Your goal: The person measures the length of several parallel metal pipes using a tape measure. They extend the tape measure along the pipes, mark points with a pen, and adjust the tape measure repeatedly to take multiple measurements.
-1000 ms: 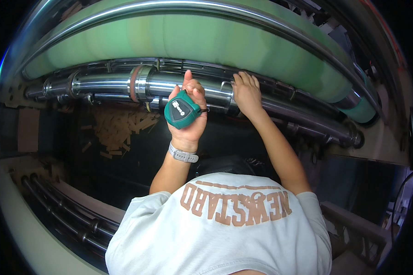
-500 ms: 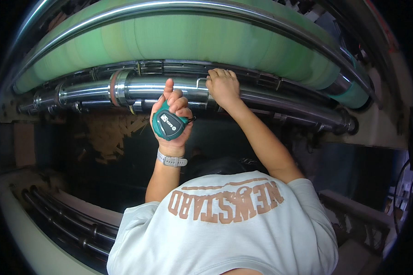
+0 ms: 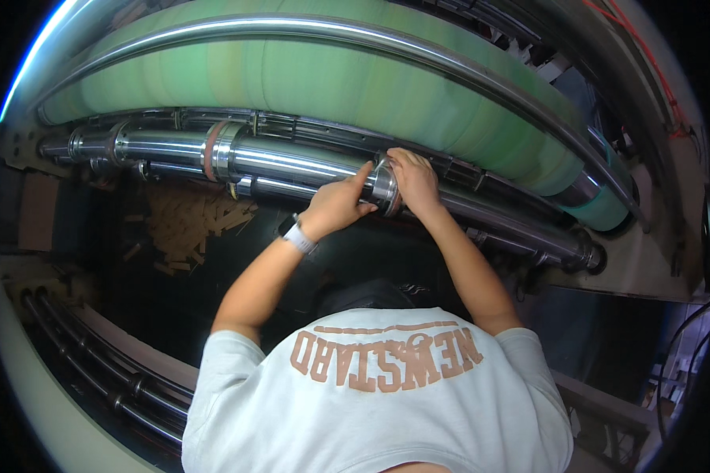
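Note:
A shiny metal collar point(image 3: 383, 186) with a reddish-brown band sits around a polished steel shaft point(image 3: 300, 162). My left hand point(image 3: 338, 206) grips the collar from its left side, index finger up along it and thumb lower down. From the other side my right hand point(image 3: 415, 183) holds the same collar, its fingers bent over the top. The fingertips of both hands are partly hidden behind it. On my left wrist is a watch with a pale strap point(image 3: 298, 236). No tape measure or hex key shows in either hand.
Beyond the shaft lies a large green roller point(image 3: 308, 83), with a long metal bar point(image 3: 292, 26) curving across it. A second banded collar point(image 3: 222, 150) sits farther left on the shaft. Cardboard scraps point(image 3: 189, 225) lie below. More dark rods point(image 3: 126, 386) run at lower left.
My left hand has moved right and up to the collar; the green tape measure it held is out of sight. My right hand has shifted slightly right, and its hex key no longer shows.

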{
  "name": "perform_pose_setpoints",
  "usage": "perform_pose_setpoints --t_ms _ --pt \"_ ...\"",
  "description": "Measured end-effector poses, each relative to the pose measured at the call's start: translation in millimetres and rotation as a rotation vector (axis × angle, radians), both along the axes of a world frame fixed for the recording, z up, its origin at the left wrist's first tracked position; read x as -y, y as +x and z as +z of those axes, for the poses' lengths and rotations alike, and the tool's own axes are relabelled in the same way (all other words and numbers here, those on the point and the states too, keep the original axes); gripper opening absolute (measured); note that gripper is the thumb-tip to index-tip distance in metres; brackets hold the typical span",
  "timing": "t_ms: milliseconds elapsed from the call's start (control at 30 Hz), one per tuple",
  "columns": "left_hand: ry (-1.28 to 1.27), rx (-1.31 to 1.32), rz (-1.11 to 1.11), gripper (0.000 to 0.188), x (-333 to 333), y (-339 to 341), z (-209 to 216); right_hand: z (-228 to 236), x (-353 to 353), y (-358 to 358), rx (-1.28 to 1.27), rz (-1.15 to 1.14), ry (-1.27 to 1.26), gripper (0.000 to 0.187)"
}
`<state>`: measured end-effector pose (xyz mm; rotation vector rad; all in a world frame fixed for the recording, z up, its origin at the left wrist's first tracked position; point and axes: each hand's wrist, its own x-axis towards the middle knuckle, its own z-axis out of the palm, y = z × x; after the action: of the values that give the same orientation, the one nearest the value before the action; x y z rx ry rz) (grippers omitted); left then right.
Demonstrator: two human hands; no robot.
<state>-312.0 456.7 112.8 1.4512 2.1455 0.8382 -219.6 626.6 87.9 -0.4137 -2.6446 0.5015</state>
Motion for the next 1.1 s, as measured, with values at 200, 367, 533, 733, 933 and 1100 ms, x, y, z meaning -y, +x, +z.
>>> perform_pose_setpoints --t_ms 200,367,533,733,933,1100 --pt "-0.192 -0.309 -0.231 0.081 -52 -8 5 -13 -19 0 0.091 -0.087 -0.164 0.030" --pt "-0.147 -0.362 -0.220 0.078 -47 -1 5 -15 -12 2 -0.014 -0.038 -0.106 0.029" --pt "-0.150 -0.401 -0.155 0.074 -54 38 1 -16 -21 35 -0.052 -0.018 0.067 0.029" --pt "-0.044 -0.478 -0.132 0.069 -84 82 -14 -14 -57 79 -0.102 0.034 0.166 0.029" --pt "-0.140 -0.510 -0.110 0.067 -121 126 -12 -15 -92 119 -0.077 0.025 0.181 0.029" --pt "-0.055 -0.497 -0.115 0.067 -151 158 -17 -13 -117 155 -0.055 -0.014 0.173 0.030"
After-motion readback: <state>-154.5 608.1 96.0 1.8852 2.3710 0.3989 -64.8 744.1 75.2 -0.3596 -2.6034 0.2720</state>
